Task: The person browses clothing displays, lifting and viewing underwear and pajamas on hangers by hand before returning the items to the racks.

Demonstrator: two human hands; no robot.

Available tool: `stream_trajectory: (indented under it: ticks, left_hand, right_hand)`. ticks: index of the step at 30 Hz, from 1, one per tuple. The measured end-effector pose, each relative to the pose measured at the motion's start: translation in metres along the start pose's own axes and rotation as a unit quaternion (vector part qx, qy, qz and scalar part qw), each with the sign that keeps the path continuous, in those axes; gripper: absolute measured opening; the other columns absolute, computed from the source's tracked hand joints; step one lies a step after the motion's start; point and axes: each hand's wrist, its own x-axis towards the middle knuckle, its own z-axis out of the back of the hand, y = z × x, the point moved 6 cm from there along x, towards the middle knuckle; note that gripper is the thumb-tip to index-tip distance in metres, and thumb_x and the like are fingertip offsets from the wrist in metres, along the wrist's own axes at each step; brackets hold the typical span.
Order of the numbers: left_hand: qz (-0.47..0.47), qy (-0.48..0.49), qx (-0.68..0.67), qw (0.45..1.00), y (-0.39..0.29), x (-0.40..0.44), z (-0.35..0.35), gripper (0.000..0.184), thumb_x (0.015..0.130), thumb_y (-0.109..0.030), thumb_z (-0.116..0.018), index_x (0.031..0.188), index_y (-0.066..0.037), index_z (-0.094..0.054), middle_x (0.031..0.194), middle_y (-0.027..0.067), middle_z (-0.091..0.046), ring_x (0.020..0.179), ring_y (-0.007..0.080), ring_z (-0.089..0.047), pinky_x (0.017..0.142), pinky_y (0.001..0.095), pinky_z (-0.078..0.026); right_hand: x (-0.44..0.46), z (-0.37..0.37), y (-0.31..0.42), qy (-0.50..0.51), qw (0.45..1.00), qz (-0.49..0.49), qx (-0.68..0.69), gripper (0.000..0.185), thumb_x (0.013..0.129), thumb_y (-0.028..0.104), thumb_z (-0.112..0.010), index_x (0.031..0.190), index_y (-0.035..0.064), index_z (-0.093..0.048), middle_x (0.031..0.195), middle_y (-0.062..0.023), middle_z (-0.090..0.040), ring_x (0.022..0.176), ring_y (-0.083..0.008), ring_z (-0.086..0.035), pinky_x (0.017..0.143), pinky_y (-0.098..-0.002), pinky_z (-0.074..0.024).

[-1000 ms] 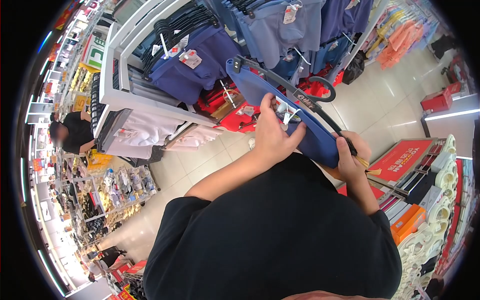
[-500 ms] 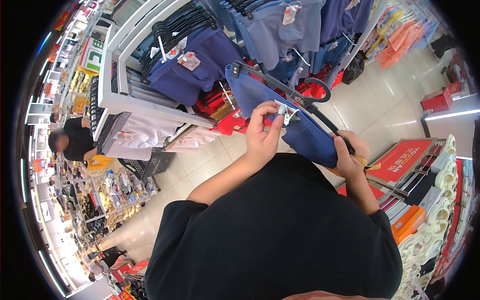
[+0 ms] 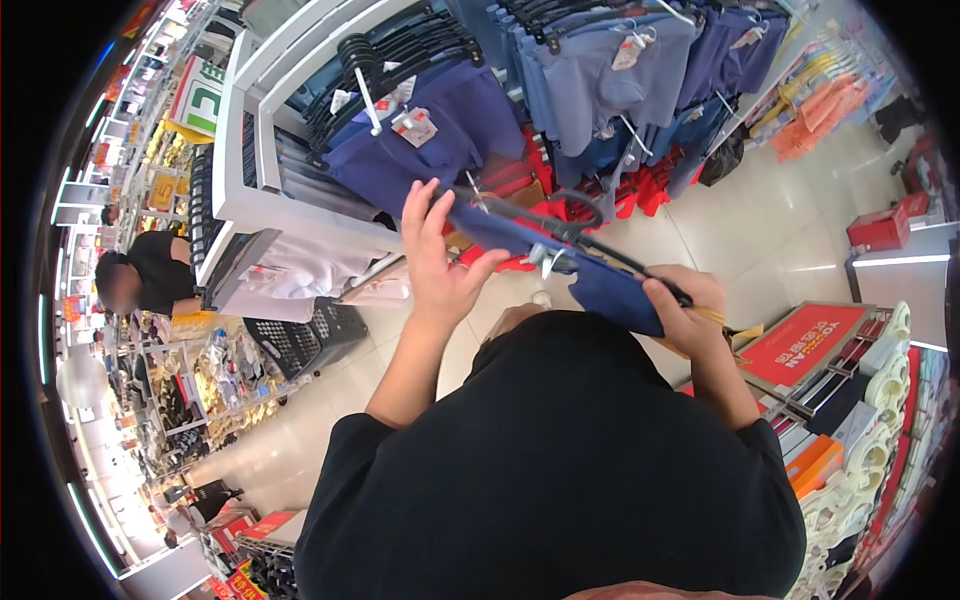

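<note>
Blue garment (image 3: 617,297), still on its black hanger (image 3: 564,229), mid-frame: my right hand (image 3: 688,312) grips both; left hand (image 3: 442,275) spread open close by.

Around you, a floor (image 3: 735,235) of pale, glossy tiles spread through the shop, reflecting the light. Ahead of you stood a white-framed display rack (image 3: 231,165), with a dark slatted basket (image 3: 325,345) just beside it. To your left, crowded shelving (image 3: 190,428) stretched back towards glowing light strips (image 3: 43,345). On your right, a red sign (image 3: 805,345) in a metal frame stood near a pale cabinet (image 3: 905,300), whose top edge carried a bright white line.
</note>
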Motion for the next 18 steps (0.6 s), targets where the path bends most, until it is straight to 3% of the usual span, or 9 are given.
stream_trajectory:
  ticks: [3, 6, 7, 11, 13, 16, 17, 18]
  left_hand:
    - [-0.004, 0.061, -0.048, 0.997, 0.021, 0.008, 0.007, 0.079, 0.069, -0.026, -0.086, 0.135, -0.005, -0.049, 0.125, 0.0180, -0.047, 0.119, 0.0336, -0.048, 0.101, 0.0398, -0.039]
    - [0.087, -0.002, -0.113, 0.990, 0.047, 0.013, 0.019, 0.067, 0.068, -0.017, -0.086, 0.128, -0.006, -0.057, 0.118, 0.0173, -0.049, 0.108, 0.0317, -0.052, 0.092, 0.0391, -0.043]
    - [0.051, -0.019, -0.073, 0.996, 0.046, 0.022, 0.026, 0.051, 0.070, -0.009, -0.083, 0.117, -0.005, -0.064, 0.107, 0.0133, -0.051, 0.094, 0.0249, -0.053, 0.080, 0.0329, -0.045]
    - [0.091, -0.091, -0.074, 0.989, 0.073, 0.032, 0.049, 0.022, 0.075, -0.001, -0.077, 0.095, -0.003, -0.069, 0.090, 0.0073, -0.051, 0.074, 0.0175, -0.051, 0.064, 0.0268, -0.042]
    - [0.110, -0.081, -0.086, 0.987, 0.088, 0.039, 0.055, 0.022, 0.076, -0.001, -0.077, 0.096, -0.003, -0.069, 0.089, 0.0067, -0.051, 0.075, 0.0172, -0.051, 0.065, 0.0268, -0.042]
    - [0.165, -0.074, -0.102, 0.978, 0.106, 0.042, 0.064, 0.018, 0.081, 0.000, -0.073, 0.098, -0.001, -0.067, 0.088, 0.0056, -0.052, 0.080, 0.0163, -0.051, 0.073, 0.0257, -0.041]
    - [0.180, -0.078, -0.101, 0.975, 0.112, 0.041, 0.066, 0.018, 0.081, 0.000, -0.073, 0.098, -0.001, -0.067, 0.088, 0.0057, -0.052, 0.080, 0.0161, -0.051, 0.073, 0.0256, -0.041]
    - [0.194, -0.082, -0.102, 0.972, 0.117, 0.039, 0.067, 0.018, 0.082, -0.001, -0.073, 0.099, -0.001, -0.067, 0.088, 0.0058, -0.052, 0.079, 0.0159, -0.051, 0.073, 0.0255, -0.041]
  right_hand:
    - [0.021, -0.014, 0.010, 0.028, 0.999, 0.025, -0.004, 0.010, 0.086, 0.007, -0.067, 0.091, -0.0018, -0.071, 0.078, -0.0145, -0.070, 0.063, -0.0215, -0.067, 0.061, -0.0281, -0.0511]
    - [0.041, -0.030, 0.018, 0.034, 0.998, 0.055, -0.003, 0.009, 0.084, 0.005, -0.069, 0.091, -0.0016, -0.071, 0.073, -0.0128, -0.069, 0.061, -0.0196, -0.066, 0.059, -0.0278, -0.0505]
    - [0.048, -0.035, 0.020, 0.034, 0.997, 0.066, -0.002, 0.009, 0.084, 0.005, -0.070, 0.091, -0.0014, -0.071, 0.072, -0.0119, -0.068, 0.060, -0.0187, -0.065, 0.059, -0.0277, -0.0503]
    - [0.076, -0.046, 0.026, -0.008, 0.999, 0.036, -0.022, 0.016, 0.084, 0.003, -0.071, 0.099, -0.0007, -0.067, 0.079, -0.0080, -0.068, 0.070, -0.0113, -0.065, 0.064, -0.0246, -0.0498]
    - [0.092, -0.053, 0.032, -0.040, 0.996, 0.075, -0.041, 0.025, 0.085, 0.001, -0.070, 0.109, -0.0007, -0.063, 0.087, -0.0061, -0.069, 0.077, -0.0078, -0.064, 0.067, -0.0224, -0.0491]
    - [0.100, -0.070, 0.013, -0.040, 0.972, -0.083, 0.216, 0.042, 0.087, -0.001, -0.068, 0.125, -0.0016, -0.052, 0.100, -0.0074, -0.067, 0.084, -0.0071, -0.063, 0.073, -0.0203, -0.0488]
    - [0.104, -0.075, 0.013, -0.060, 0.968, -0.091, 0.226, 0.052, 0.088, -0.004, -0.065, 0.134, -0.0029, -0.042, 0.099, -0.0072, -0.066, 0.081, -0.0076, -0.063, 0.073, -0.0192, -0.0489]
    - [0.105, -0.075, 0.010, -0.054, 0.973, -0.087, 0.206, 0.052, 0.088, -0.004, -0.065, 0.135, -0.0032, -0.042, 0.098, -0.0077, -0.066, 0.080, -0.0079, -0.063, 0.072, -0.0195, -0.0497]
